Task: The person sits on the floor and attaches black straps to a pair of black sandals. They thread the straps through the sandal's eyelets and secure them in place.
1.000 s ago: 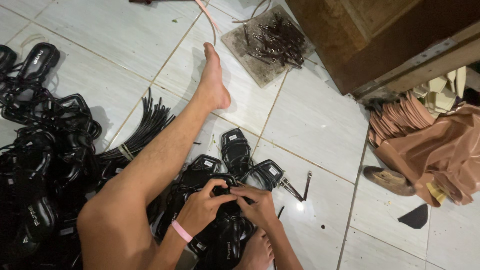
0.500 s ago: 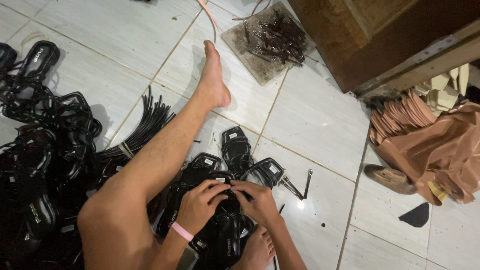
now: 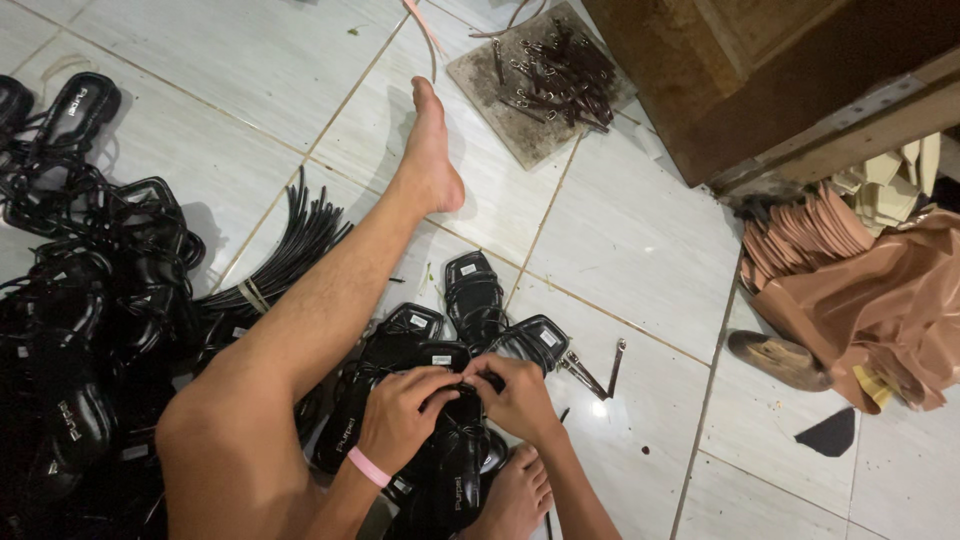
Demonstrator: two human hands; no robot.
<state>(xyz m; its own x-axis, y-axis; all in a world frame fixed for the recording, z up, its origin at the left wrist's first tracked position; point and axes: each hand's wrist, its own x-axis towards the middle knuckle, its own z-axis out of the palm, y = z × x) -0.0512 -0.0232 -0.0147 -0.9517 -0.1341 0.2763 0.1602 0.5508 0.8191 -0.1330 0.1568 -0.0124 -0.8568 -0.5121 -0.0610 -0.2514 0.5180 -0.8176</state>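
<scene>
On the tiled floor (image 3: pixel 640 230), between the person's legs, left hand (image 3: pixel 400 420) and right hand (image 3: pixel 515 395) both pinch a black sandal (image 3: pixel 458 460) by its straps, fingers pressed together. More sandals (image 3: pixel 90 330) piled at left, strap bundle (image 3: pixel 285 255) beside the outstretched leg (image 3: pixel 330 300), buckles on a board (image 3: pixel 545 80) ahead.

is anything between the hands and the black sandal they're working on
Nothing visible. The left hand and the right hand both already rest on the black sandal, fingers meeting at its straps; no tool or other sandal lies between them.
</scene>
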